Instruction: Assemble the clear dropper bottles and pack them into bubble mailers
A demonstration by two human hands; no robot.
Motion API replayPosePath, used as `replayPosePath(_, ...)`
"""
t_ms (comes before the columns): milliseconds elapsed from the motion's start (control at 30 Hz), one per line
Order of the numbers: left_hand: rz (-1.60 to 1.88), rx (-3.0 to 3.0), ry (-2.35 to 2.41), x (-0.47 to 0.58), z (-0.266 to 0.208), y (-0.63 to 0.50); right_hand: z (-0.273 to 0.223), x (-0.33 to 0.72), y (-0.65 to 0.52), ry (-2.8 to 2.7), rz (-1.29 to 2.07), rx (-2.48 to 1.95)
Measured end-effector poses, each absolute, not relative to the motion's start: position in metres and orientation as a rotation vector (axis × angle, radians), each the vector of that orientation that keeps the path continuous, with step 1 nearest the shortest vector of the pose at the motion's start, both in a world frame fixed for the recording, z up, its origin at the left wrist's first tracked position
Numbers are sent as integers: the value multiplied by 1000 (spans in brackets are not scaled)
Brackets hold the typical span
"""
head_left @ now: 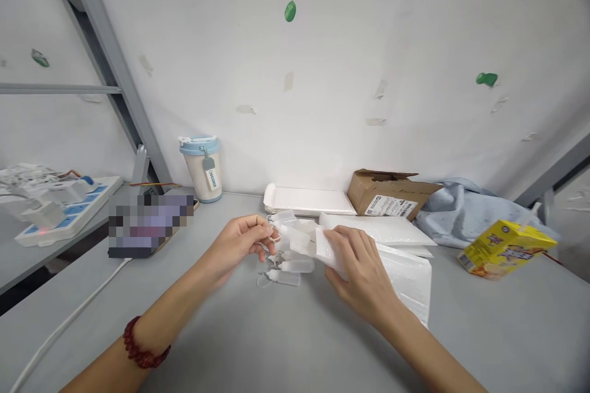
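My left hand (246, 239) pinches the cap end of a small translucent squeeze bottle (297, 241). The base of that bottle is at the mouth of a white bubble mailer (403, 276); how far it reaches inside is hard to see. My right hand (357, 264) grips the mailer by its edge near the opening, the mailer's body spreading to the right under the hand. Several more squeeze bottles (286, 277) with thin cap loops lie on the table below and behind the held one.
Behind lie more white mailers (378, 228), a flat white stack (308, 200) and an opened cardboard box (385, 193). Right are a blue cloth (474, 212) and a yellow box (507, 250). Left stand a lidded cup (203, 172), a propped phone (150, 227) and a power strip (74, 209).
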State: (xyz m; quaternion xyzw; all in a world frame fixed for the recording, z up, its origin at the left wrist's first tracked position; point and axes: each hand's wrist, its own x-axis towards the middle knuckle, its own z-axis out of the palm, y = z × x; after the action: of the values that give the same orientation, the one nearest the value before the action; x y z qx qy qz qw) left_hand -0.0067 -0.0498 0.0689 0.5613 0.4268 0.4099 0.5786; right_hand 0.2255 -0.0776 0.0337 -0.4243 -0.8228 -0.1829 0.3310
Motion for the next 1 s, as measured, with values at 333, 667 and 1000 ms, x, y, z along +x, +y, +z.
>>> replayPosePath(333, 811, 1441, 1137, -1, 64, -54, 35, 222, -83, -2157, -446, -998)
replayPosePath(667, 722, 1689, 1159, 14, 60, -73, 33, 218, -86, -2189, -449, -945)
replayPosePath(1000, 472, 1710, 1364, -16, 75, -57, 37, 236, -70, -2081, -563, -1082)
